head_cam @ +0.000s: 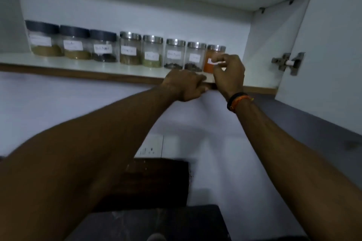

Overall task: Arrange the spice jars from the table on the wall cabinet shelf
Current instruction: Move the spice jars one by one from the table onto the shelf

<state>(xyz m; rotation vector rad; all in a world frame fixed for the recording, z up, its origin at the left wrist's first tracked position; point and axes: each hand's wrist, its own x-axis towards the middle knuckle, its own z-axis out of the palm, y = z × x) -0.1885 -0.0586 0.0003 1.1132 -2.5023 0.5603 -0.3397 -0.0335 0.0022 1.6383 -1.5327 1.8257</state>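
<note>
Eight spice jars are standing in a row on the shelf (82, 65): three dark-lidded jars (74, 45) at left, five steel-lidded ones to their right. The left hand (184, 86) is resting curled against the shelf's front edge, holding nothing visible. The right hand (229, 72) is pinching a small white label (218, 63) in front of the orange jar (212, 58), the last in line. Risk: pressing the label could nudge that jar against its neighbour or shift it out of line.
</note>
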